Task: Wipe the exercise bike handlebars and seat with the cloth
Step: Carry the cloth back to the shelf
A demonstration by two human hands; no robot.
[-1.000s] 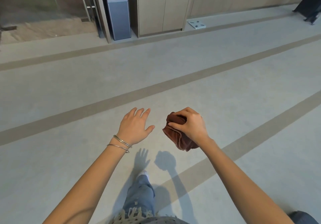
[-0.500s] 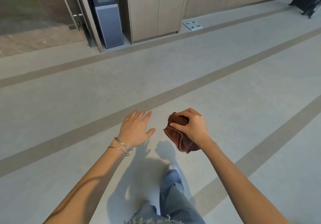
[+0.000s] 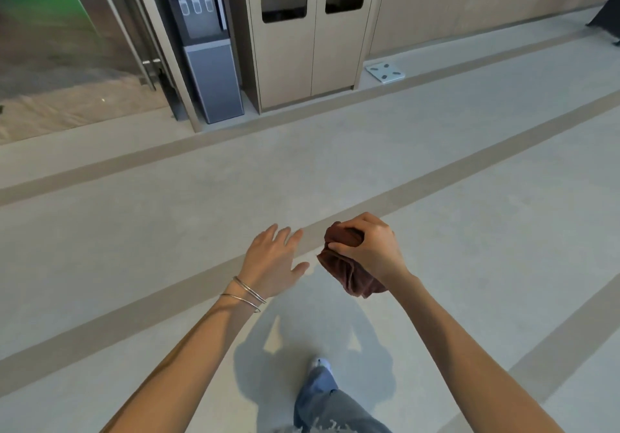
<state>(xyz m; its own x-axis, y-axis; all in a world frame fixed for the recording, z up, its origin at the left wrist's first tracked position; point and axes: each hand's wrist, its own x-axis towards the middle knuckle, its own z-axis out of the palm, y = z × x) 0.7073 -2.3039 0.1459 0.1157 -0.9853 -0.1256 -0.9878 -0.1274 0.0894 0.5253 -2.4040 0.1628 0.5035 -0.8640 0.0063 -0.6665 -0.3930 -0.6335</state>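
Note:
My right hand point(image 3: 370, 248) grips a bunched dark brown cloth point(image 3: 345, 269), held in the air above the floor. To its left my left hand point(image 3: 273, 261) is held out flat, fingers spread, with nothing in it; two thin bangles circle that wrist. The two hands are a short gap apart. No exercise bike, handlebars or seat shows in the head view.
Pale grey floor point(image 3: 167, 248) with tan stripes stretches ahead. At the far wall stand a water dispenser point(image 3: 208, 53) and a beige two-door bin cabinet point(image 3: 308, 39). A white bathroom scale point(image 3: 384, 72) lies on the floor right of the cabinet. My jeans leg and shoe point(image 3: 320, 385) step forward below.
I have walked forward: the dispenser and cabinet are nearer and more central. My legs swapped position. Both hands keep the same pose, the cloth still in my right hand.

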